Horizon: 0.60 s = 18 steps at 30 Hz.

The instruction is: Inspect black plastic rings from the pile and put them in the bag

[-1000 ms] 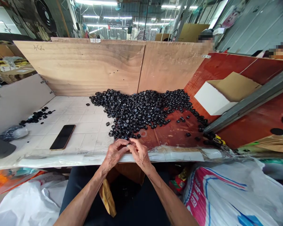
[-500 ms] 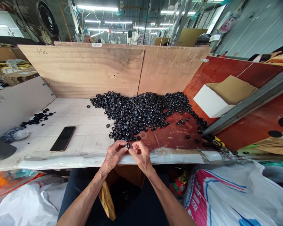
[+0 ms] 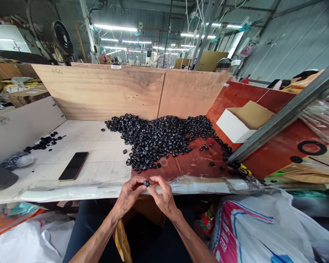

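Note:
A small black plastic part (image 3: 146,183) is held just above the front edge of the table. My left hand (image 3: 129,193) pinches it between thumb and forefinger. From the other side, my right hand (image 3: 163,195) has its thumb and forefinger curled in, their tips at the part's right edge. Just beyond my hands lies a large heap of similar black parts (image 3: 156,137), ring-like or cap-like in shape. A pale ring (image 3: 163,162) rests at the front of this heap.
A phone (image 3: 74,166) lies on the left, near a few black pieces (image 3: 45,141). Wooden boards (image 3: 106,91) wall the table's back. At right are an open white box (image 3: 233,126) and a slanted metal bar (image 3: 279,117). White sacks (image 3: 252,226) flank my legs.
The camera view has tipped upward, so the table and hands appear lower. My right fingertips have come closer around the black part, still pinched in my left hand.

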Each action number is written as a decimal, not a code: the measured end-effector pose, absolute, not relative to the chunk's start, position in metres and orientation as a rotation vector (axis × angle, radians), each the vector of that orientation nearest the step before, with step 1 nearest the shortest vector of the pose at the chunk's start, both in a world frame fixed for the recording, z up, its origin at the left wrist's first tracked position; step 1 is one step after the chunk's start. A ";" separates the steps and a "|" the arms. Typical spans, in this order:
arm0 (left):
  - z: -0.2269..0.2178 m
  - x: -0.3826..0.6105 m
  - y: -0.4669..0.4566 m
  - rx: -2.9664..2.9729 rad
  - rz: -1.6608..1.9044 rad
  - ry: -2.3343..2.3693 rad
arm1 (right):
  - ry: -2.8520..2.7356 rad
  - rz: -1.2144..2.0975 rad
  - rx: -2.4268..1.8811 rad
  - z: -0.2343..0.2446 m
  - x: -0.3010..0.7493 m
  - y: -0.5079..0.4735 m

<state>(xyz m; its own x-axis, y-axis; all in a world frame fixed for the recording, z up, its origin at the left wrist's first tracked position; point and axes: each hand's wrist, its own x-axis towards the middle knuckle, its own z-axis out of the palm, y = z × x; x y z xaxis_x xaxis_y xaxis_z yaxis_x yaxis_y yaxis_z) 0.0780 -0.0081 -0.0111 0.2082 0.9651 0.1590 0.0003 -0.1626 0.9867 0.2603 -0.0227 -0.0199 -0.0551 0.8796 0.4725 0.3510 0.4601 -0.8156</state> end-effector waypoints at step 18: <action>-0.023 0.077 -0.036 1.115 1.128 0.914 | -1.682 0.689 -1.086 -0.025 0.251 -0.041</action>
